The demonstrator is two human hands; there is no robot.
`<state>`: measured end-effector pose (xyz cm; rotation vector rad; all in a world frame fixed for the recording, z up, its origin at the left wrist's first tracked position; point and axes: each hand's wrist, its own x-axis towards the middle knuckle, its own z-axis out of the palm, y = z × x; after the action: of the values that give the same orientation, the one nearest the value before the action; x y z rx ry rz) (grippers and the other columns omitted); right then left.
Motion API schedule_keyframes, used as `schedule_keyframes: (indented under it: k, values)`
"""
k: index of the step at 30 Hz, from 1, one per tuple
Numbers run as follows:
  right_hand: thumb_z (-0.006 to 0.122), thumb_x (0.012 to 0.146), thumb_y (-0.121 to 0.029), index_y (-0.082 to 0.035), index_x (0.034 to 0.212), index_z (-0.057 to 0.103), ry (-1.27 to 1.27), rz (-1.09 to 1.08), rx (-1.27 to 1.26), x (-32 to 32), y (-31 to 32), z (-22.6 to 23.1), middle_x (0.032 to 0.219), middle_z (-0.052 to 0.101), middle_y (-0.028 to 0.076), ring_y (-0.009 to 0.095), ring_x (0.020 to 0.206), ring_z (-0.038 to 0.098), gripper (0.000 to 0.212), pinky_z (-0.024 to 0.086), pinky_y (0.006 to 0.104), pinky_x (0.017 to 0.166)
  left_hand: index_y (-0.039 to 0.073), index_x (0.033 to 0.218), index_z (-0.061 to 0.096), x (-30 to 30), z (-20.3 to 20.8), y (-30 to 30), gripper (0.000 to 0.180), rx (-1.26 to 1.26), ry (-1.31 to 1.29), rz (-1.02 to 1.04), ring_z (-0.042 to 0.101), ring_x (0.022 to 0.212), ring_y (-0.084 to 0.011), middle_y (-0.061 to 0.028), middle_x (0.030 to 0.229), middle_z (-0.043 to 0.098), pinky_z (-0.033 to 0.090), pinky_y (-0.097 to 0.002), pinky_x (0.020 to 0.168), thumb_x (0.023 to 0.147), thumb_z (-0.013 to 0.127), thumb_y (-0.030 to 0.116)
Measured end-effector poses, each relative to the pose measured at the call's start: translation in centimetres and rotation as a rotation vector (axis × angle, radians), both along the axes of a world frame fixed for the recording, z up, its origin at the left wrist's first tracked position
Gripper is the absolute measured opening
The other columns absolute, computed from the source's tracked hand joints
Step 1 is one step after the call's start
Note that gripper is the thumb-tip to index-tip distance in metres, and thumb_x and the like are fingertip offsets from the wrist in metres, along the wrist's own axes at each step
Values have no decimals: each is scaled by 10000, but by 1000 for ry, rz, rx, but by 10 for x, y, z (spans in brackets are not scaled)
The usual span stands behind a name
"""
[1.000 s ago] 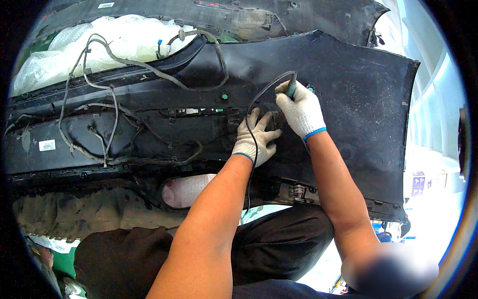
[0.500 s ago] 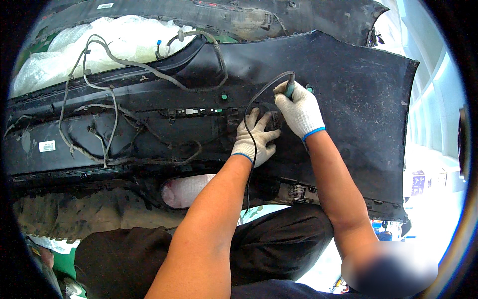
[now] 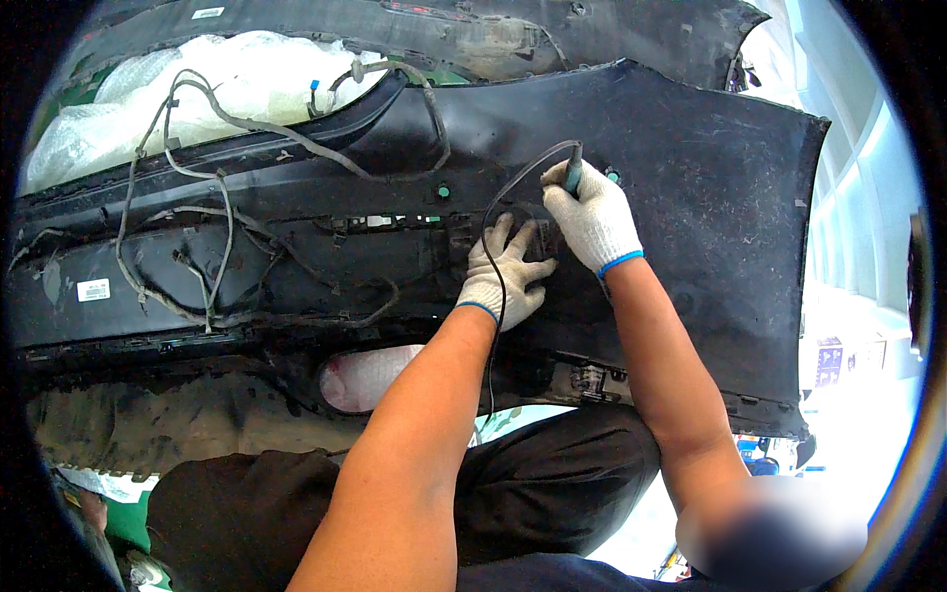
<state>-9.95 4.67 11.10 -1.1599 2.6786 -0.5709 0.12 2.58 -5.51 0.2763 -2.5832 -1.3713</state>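
Note:
A large black plastic car bumper (image 3: 710,197) lies inner side up before me. In a white knit glove, my left hand (image 3: 507,268) presses on it with fingers spread, over a dark piece (image 3: 461,235) at its middle. My right hand (image 3: 595,219), gloved too, is closed round the green handle of a pen-shaped corded tool (image 3: 574,176), which looks like a soldering iron. Its tip is hidden behind the hand. The tool's black cord (image 3: 523,170) loops over to the left and runs down across my left wrist.
A grey wiring harness (image 3: 227,207) lies loose over the bumper's left half. Two green round clips are on the panel, one a green clip (image 3: 444,191) left of my hands. Behind lies another dark bumper (image 3: 473,39), with bubble wrap (image 3: 247,74) at the far left. My knees are under the near edge.
Almost nothing differs. Both hands hold their places, with at most a very slight shift of the right hand and the cord.

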Motion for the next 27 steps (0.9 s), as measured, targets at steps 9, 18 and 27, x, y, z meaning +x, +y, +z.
schedule_keyframes:
  k: [9, 18, 27]
  values:
    - [733, 963, -152, -73, 1123, 740, 12, 60, -39, 1, 2, -5, 918, 765, 114, 213, 818, 738, 179, 597, 379, 802, 406, 1414, 762, -4, -6, 2, 469, -33, 16, -3, 133, 1704, -486, -138, 1829, 282, 135, -649, 1366, 945, 753, 385]
    - [728, 956, -150, -68, 1110, 740, -19, 31, -27, 1, 1, -8, 918, 760, 119, 215, 839, 739, 175, 596, 375, 803, 422, 1433, 750, -4, -5, 3, 472, -20, -14, 1, 129, 1708, -473, -130, 1831, 282, 125, -647, 1364, 961, 738, 423]
    - [717, 960, -147, -70, 1106, 738, -36, 37, -29, 1, 1, -8, 900, 754, 112, 204, 790, 735, 165, 600, 379, 766, 422, 1429, 754, -4, -6, 4, 461, -32, -4, 6, 134, 1708, -471, -132, 1831, 283, 123, -641, 1366, 969, 729, 418]
